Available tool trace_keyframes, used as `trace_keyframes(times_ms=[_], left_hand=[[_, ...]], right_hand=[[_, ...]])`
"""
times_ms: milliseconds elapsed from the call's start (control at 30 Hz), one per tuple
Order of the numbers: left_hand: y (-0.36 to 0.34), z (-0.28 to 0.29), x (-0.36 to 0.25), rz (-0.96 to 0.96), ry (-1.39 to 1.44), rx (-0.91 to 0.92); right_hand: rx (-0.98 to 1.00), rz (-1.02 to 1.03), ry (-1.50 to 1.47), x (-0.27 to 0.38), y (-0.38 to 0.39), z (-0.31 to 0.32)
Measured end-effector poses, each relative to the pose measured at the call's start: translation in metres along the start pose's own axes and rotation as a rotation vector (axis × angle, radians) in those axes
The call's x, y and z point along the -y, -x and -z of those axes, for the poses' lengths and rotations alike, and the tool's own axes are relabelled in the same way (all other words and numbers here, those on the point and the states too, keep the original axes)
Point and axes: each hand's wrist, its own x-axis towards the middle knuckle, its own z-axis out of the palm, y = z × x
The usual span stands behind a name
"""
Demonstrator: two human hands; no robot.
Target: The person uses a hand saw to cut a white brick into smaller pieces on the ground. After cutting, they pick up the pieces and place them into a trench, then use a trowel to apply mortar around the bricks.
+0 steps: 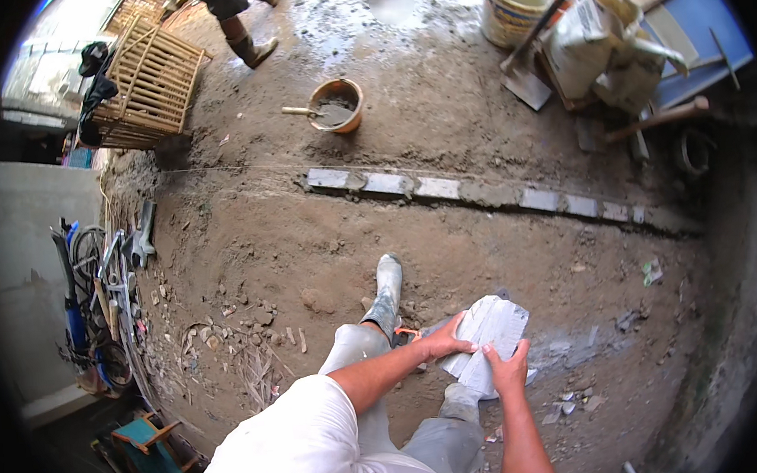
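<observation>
Several pale grey concrete blocks (498, 323) lie together low in front of me, just right of my boots. My left hand (445, 340) is closed on the left edge of the upper block, thumb on its top face. At the right side my right hand (509, 365) grips the same block, its thumb also on top and its other fingers mostly hidden beneath. An orange-handled tool (407, 332) shows partly beside my left wrist. Farther off, a low row of grey blocks (388, 184) sits in mortar along the ground, with a gap in the row.
A bucket of mortar (354, 127) with a trowel handle (297, 110) stands beyond the row. A thin string (227, 169) runs near its left end. Bamboo crate (151, 81) and another person's boot (255, 53) are far left; sacks (584, 46) and a shovel (525, 87) far right.
</observation>
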Motion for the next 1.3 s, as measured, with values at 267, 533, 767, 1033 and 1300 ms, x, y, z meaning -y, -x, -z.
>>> trace_keyframes(times_ms=[267, 533, 767, 1033, 1300], left_hand=[[0.103, 0.138, -0.176, -0.180, 0.150, 0.028], [0.214, 0.230, -0.268, -0.417, 0.298, -0.253], [0.244, 0.231, -0.294, -0.590, 0.658, -0.366], [0.230, 0.224, -0.350, -0.872, 0.745, -0.559], [0.211, 0.210, -0.428, -1.110, 0.745, -0.655]], right_hand=[[0.280, 0.227, -0.156, 0.217, 0.008, -0.030], [0.259, 0.326, 0.378, 0.274, 0.011, 0.005], [0.622, 0.042, 0.857, 0.186, -0.010, 0.066], [0.491, 0.287, 0.508, 0.335, -0.085, 0.028], [0.482, 0.384, 0.337, 0.394, -0.136, 0.060]])
